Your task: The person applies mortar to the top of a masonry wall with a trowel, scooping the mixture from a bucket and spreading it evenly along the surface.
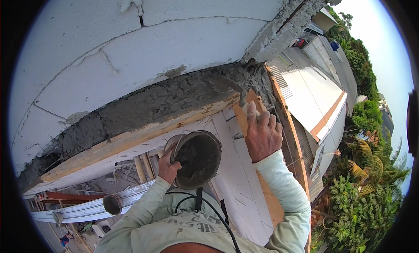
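My left hand [168,167] grips the rim of a black bucket [195,157] that holds wet grey mortar. My right hand [263,130] is closed on a trowel [229,83], whose blade lies in the fresh mortar [144,102] filling a long wooden formwork along the foot of a white block wall [183,41]. A timber board [144,137] borders the mortar on the near side. At the corner, an upright board [286,122] runs beside my right hand, below a rough grey concrete column [286,22].
Below on the left are a pale metal plank [144,193] with a bucket [112,204] on it, wooden poles [143,165] and scattered building rubble. To the right, past the board edge, neighbouring roofs [323,109] and trees [362,213] lie lower down.
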Action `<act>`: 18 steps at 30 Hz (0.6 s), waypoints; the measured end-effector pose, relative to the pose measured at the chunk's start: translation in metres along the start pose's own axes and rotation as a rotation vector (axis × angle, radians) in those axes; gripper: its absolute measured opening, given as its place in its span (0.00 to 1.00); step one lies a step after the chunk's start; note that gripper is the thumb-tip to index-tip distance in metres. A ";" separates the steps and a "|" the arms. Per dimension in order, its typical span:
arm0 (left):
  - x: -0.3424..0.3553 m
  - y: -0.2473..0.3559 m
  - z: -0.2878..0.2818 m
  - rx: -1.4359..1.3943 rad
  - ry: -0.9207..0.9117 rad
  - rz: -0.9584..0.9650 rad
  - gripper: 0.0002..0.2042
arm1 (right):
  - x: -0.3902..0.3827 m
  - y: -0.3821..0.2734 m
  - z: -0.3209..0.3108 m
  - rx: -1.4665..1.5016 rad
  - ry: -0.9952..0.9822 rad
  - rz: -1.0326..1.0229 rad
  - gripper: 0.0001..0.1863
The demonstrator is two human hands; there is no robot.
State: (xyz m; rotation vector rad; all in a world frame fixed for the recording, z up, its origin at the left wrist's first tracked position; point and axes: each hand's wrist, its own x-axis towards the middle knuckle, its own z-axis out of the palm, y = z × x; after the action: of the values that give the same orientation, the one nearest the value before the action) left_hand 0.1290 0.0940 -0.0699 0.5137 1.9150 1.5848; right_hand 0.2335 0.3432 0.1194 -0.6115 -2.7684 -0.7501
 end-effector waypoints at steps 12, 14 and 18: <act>-0.004 -0.010 -0.014 0.041 -0.007 0.010 0.37 | 0.007 0.028 -0.026 1.400 -0.615 0.533 0.22; -0.006 -0.011 -0.017 0.041 -0.016 -0.034 0.37 | 0.021 0.029 -0.020 1.386 -0.768 0.623 0.21; -0.008 0.005 -0.018 -0.011 -0.036 0.000 0.37 | 0.024 0.026 0.018 0.340 -0.053 -0.467 0.19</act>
State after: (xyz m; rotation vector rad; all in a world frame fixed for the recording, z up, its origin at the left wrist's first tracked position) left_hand 0.1224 0.0764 -0.0614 0.5336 1.8791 1.5750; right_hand 0.2221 0.3813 0.1223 0.0855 -3.0205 -0.3197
